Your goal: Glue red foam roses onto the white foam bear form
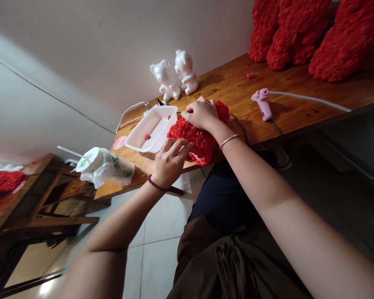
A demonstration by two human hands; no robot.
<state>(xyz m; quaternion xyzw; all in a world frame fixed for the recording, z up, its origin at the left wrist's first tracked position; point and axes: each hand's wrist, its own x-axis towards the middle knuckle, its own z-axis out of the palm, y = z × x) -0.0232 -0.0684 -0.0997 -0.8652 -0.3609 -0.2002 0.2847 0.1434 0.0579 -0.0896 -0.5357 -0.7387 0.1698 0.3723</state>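
A rose bear (202,143), its body covered in red foam roses, lies at the table's front edge between my hands. A small patch of white shows through low on its near side. My left hand (171,160) grips its left end with bent fingers. Across its top, my right hand (202,113) is closed on the roses, thumb tucked in; what the fingertips press is hidden. Just left of the bear stands a white plastic tub (140,132) with a few loose red roses (147,136) inside.
A pink glue gun (262,104) with a long glue stick (311,99) lies to the right. Two white foam bears (166,81) stand by the wall. Large red rose figures (352,39) fill the back right. A bagged drink cup (121,168) sits at the left corner.
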